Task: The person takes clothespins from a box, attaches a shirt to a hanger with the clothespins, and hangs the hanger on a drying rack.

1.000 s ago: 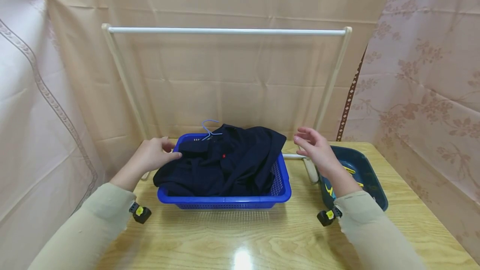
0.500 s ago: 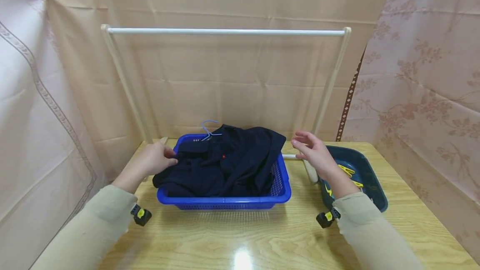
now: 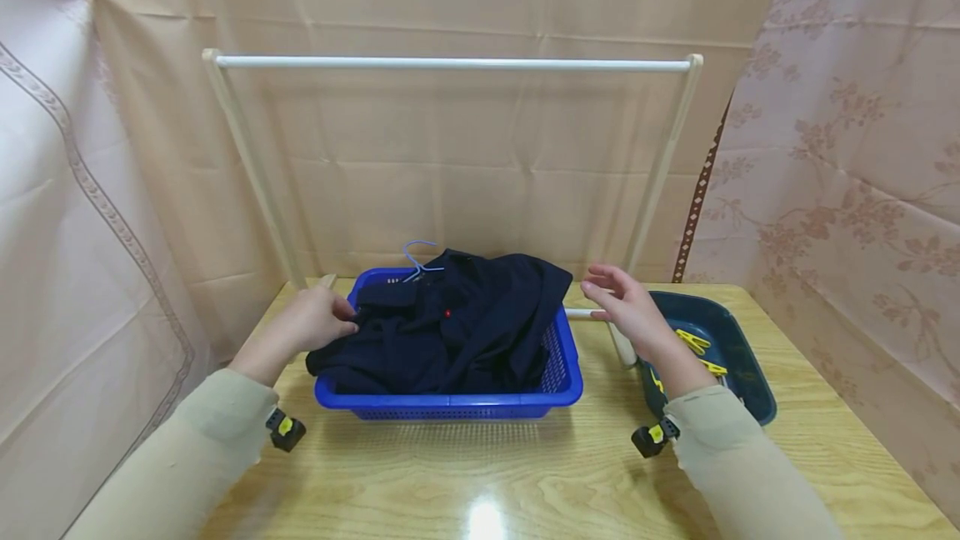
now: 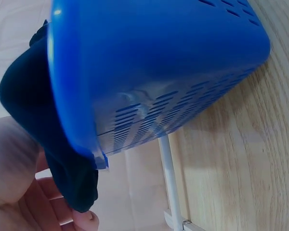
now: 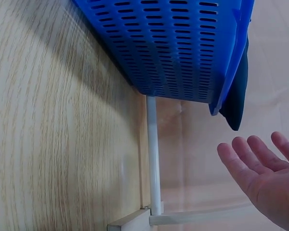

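Observation:
A dark navy garment (image 3: 465, 323) lies bunched in the blue plastic basket (image 3: 450, 400), with a small red dot on it. Out of its back left rises the hook of a light-blue hanger (image 3: 416, 257); the rest of the hanger is mostly covered. My left hand (image 3: 311, 323) pinches the garment at its left end, over the basket rim. In the left wrist view the cloth (image 4: 67, 168) drapes past the rim between the thumb side and curled fingers. To the right, my right hand (image 3: 630, 311) hovers beside the garment's corner, fingers relaxed and apart from it.
Behind the basket stands a white-barred rack (image 3: 450, 63) with cream side posts and a low crossbar (image 5: 154, 159). A dark green tray (image 3: 738, 348) with several yellow clothespins (image 3: 693, 342) sits at the right on the wooden table (image 3: 420, 482).
My left hand has moved slightly down onto the garment's left end and closed its fingertips there. The right hand has dropped a little. The basket and garment have stayed put.

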Action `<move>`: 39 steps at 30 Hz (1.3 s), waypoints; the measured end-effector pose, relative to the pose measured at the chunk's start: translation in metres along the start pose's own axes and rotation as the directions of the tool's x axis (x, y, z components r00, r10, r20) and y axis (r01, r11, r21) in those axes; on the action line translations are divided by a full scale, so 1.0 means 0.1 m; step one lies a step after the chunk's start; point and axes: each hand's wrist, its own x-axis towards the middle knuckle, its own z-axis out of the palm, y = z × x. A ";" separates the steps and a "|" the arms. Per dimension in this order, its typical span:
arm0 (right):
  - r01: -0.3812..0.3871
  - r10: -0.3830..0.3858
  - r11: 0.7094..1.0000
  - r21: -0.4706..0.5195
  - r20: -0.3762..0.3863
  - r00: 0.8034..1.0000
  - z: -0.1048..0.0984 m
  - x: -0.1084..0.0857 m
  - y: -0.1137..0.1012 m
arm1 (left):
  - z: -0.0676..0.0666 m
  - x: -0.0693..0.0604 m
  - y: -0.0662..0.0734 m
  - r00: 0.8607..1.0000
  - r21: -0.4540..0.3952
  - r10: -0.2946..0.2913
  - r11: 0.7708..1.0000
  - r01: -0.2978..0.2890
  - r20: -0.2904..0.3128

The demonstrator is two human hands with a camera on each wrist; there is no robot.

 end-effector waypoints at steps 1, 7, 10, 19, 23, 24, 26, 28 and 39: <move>0.002 -0.002 1.000 -0.001 -0.001 1.000 0.00 0.00 0.00 | 0.01 0.00 0.00 1.000 0.001 0.009 1.000 -0.009 -0.003; 0.005 -0.005 1.000 -0.004 0.003 1.000 0.01 0.00 0.01 | 0.03 0.02 0.00 0.998 0.026 0.051 0.998 -0.051 -0.023; 0.003 -0.003 1.000 -0.014 0.007 1.000 0.02 0.00 0.01 | 0.03 0.03 0.01 0.999 0.031 0.050 0.998 -0.049 -0.009; -0.006 0.007 0.999 -0.048 0.012 1.000 0.03 0.00 0.00 | 0.05 0.07 0.04 0.999 0.061 0.041 0.997 -0.041 0.008; -0.013 0.015 0.998 -0.066 0.020 1.000 0.05 0.00 0.00 | 0.06 0.09 0.07 0.999 0.082 0.050 0.995 -0.052 0.016; -0.015 0.017 0.998 -0.063 0.021 1.000 0.05 0.00 0.01 | 0.06 0.09 0.07 0.998 0.082 0.056 0.995 -0.057 0.015; -0.013 0.015 0.998 -0.057 0.025 1.000 0.05 0.00 0.00 | 0.07 0.09 0.07 0.999 0.068 0.050 0.996 -0.051 0.015; -0.009 0.011 0.999 -0.053 0.029 1.000 0.06 0.00 0.00 | 0.08 0.09 0.07 0.999 0.052 0.040 0.998 -0.040 0.011; -0.021 0.025 0.996 -0.082 0.043 0.999 0.06 0.01 -0.01 | 0.06 0.07 0.05 1.000 -0.005 -0.001 1.000 0.001 -0.015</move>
